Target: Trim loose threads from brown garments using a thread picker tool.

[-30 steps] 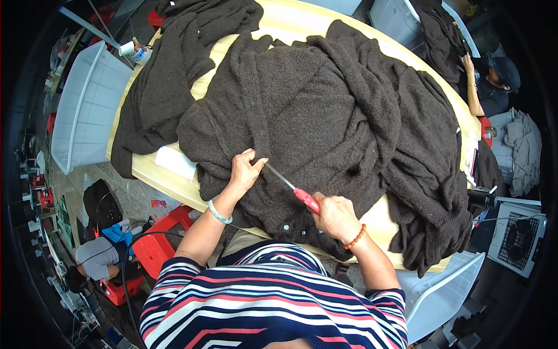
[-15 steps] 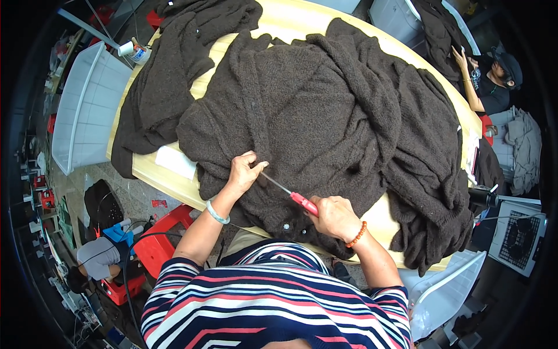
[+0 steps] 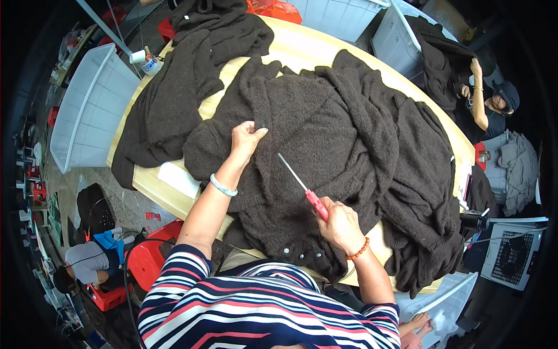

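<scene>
A dark brown knitted garment [image 3: 317, 116] lies spread and rumpled over the table in front of me. My left hand [image 3: 247, 141] is closed in a pinch on its knit, left of the middle. In my right hand [image 3: 342, 224] I grip the red handle of a hand tool with a long thin metal shaft [image 3: 293, 170]. The shaft slants up and left over the garment, its tip apart from my left hand; the tip's shape is too small to tell. Shiny round buttons [image 3: 301, 256] show on the garment's edge nearest my body.
The pale wooden table [image 3: 302, 46] holds more dark knitwear [image 3: 168, 102], a white sheet [image 3: 178, 178] and a jar [image 3: 151, 64]. Around it stand grey bins [image 3: 87, 110] and a red stool [image 3: 148, 264]. A capped person [image 3: 482, 113] handles dark cloth at the far right; another [image 3: 90, 262] sits at left.
My left hand has moved up and away from the tool's tip, which it was beside before. My right hand has shifted slightly right and nearer me, still gripping the tool.
</scene>
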`<state>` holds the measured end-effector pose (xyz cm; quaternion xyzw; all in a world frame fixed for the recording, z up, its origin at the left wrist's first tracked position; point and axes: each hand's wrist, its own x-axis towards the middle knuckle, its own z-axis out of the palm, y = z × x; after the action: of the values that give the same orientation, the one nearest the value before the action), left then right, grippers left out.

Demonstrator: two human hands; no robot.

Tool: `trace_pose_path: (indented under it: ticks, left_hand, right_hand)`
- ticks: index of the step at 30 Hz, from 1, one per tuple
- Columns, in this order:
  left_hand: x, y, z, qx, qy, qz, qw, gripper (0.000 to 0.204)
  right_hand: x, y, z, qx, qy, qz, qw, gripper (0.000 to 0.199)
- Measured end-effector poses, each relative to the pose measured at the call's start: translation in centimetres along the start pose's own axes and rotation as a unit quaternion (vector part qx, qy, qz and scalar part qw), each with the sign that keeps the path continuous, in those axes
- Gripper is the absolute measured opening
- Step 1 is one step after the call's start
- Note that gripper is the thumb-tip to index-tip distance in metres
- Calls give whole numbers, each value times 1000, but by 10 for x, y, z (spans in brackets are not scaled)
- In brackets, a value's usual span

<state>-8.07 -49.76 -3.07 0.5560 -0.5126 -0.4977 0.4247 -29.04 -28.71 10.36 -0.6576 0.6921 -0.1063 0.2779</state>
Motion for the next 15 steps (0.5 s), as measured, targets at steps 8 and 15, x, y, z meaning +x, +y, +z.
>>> trace_pose_path:
  ticks: [8,15]
  left_hand:
    - [-5,-22,-10,-109,-106,-28,988,5]
    - [-4,-39,-19,-130,-121,-26,984,11]
  right_hand:
    - [51,-18,-4,-47,1,19,999,21]
    - [64,-31,-1,-47,-27,-3,999,22]
